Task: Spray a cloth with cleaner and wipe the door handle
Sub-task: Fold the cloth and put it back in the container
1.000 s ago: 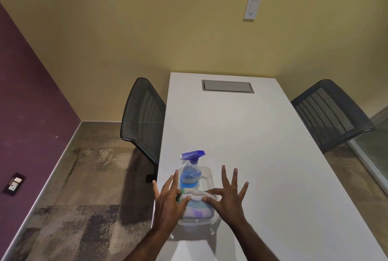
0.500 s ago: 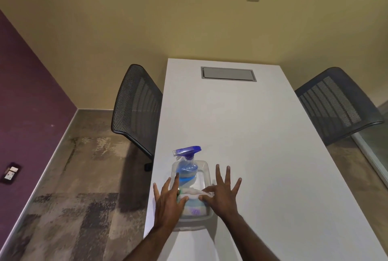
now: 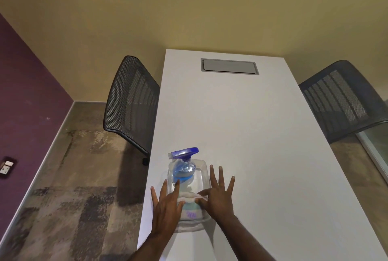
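A clear plastic container [image 3: 205,169] sits at the near left edge of the white table [image 3: 241,124]. In its far end stands a spray bottle [image 3: 182,169] of blue cleaner with a purple trigger head. A white cloth [image 3: 190,196] lies across the container's near half, over something pale with purple marks. My left hand [image 3: 165,208] pinches the cloth's left end and my right hand [image 3: 218,195] pinches its right end, thumb against forefinger, the other fingers spread. No door handle is in view.
Black mesh chairs stand at the table's left side [image 3: 130,101] and right side [image 3: 344,101]. A grey cable hatch [image 3: 230,66] is set in the far end of the table. The purple wall's socket [image 3: 7,167] is low left; a glass panel [image 3: 378,141] is right.
The view has shifted, so the table and chairs sit lower and closer. Both hands stay on the cloth over the container, and the cloth looks pulled a little wider between them.
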A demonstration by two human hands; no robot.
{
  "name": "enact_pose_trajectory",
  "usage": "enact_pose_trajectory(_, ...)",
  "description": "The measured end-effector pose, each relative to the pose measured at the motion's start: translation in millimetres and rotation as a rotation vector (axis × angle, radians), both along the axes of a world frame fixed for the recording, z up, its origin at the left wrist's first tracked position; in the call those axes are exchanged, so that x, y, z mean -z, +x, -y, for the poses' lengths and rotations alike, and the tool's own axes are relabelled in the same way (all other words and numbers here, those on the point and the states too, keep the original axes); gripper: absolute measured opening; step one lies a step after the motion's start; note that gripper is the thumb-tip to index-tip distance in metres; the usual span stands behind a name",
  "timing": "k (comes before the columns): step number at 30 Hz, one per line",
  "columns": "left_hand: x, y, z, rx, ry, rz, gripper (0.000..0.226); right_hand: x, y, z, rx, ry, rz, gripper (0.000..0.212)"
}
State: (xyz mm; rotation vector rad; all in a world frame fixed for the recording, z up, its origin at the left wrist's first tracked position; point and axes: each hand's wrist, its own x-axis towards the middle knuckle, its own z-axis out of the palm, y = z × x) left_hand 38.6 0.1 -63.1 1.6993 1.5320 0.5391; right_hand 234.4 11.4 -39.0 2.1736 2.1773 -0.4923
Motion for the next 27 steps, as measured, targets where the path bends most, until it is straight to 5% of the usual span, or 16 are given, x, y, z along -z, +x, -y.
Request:
enact_pose_trajectory(4, -12.3, 2.2, 1.9, 0.000, -0.006, -0.039, 0.082, 2.2, 2.0, -3.2, -0.035, -0.011, 0.010, 0.065)
enact_pose_trajectory(9, -34.3, 7.2, -4.1, 0.035, 0.218, -0.290, 0.072, 4.1, 3.3, -0.3, -0.072, 0.130, 0.097, 0.062)
enact_pose_trajectory(13, -43.7, 12.9, -6.1, 0.070, 0.109, -0.422, 0.082, 6.6, 3.6, 0.2, -0.048, 0.126, 0.080, 0.074)
enact_pose_trajectory(18, -38.7, 13.5, -1.6, -0.071, 0.069, -0.424, 0.086, 10.3, 1.3, 3.3, -0.005, 0.109, 0.067, 0.097)
enact_pose_trajectory(27, -37.8, 10.3, -3.5, -0.178, 0.075, -0.458, 0.089, 9.3, 0.1, 11.6, -0.011, 0.141, 0.030, 0.099)
